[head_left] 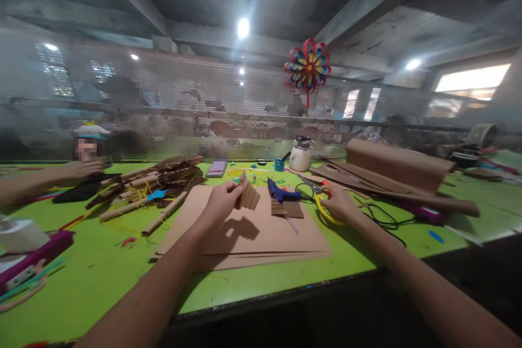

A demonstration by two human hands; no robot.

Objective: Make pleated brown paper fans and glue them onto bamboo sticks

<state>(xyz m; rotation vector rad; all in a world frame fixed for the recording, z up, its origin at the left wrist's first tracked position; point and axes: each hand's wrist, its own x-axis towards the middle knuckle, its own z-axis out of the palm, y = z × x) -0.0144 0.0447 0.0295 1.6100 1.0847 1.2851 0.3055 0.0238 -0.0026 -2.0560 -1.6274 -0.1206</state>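
Note:
My left hand [222, 202] is closed on a small folded piece of brown cardboard [248, 196], held up above a stack of flat cardboard sheets [253, 234] on the green table [101, 272]. My right hand [340, 205] rests to the right of the sheets, its fingers curled on scissors with yellow handles [324, 207]. A blue glue gun [281, 193] lies between the hands, beside small cardboard scraps [287, 208].
Rolled cardboard sticks and scraps [150, 185] pile at the left, where another person's hand [84, 169] rests. Large cardboard pieces [395, 168] lie at the right, with a black cable [381, 217]. A white jar [300, 155] stands at the back. A paper pinwheel [308, 68] hangs above.

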